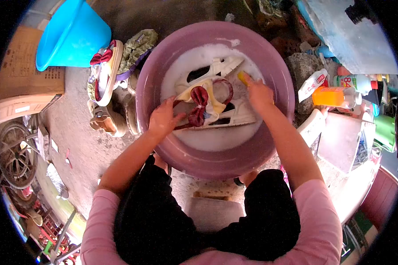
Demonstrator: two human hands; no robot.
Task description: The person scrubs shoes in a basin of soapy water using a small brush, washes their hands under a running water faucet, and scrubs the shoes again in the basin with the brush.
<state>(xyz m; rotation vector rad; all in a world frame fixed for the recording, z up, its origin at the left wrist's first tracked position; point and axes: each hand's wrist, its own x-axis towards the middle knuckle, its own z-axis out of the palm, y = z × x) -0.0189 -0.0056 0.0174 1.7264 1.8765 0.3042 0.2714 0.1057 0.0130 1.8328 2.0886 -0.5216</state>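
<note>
A large pink basin (214, 165) holds white suds and several shoes. A sandal with a dark red bow (199, 100) and cream straps lies on top, with white shoes (223, 67) above and below it. My left hand (162, 118) is at the left end of the bow sandal, its fingers closed around that end. At the right side of the basin my right hand (258, 93) grips a small yellow sponge (243, 78), held over the suds beside the upper white shoe. Part of the sponge is hidden by the fingers.
Left of the basin are a blue bucket (75, 37), a cardboard box (31, 70), a matching bow sandal (109, 73) and brown shoes (106, 118). On the right are an orange bottle (334, 97), a white bottle (356, 83) and a pale stool (340, 137).
</note>
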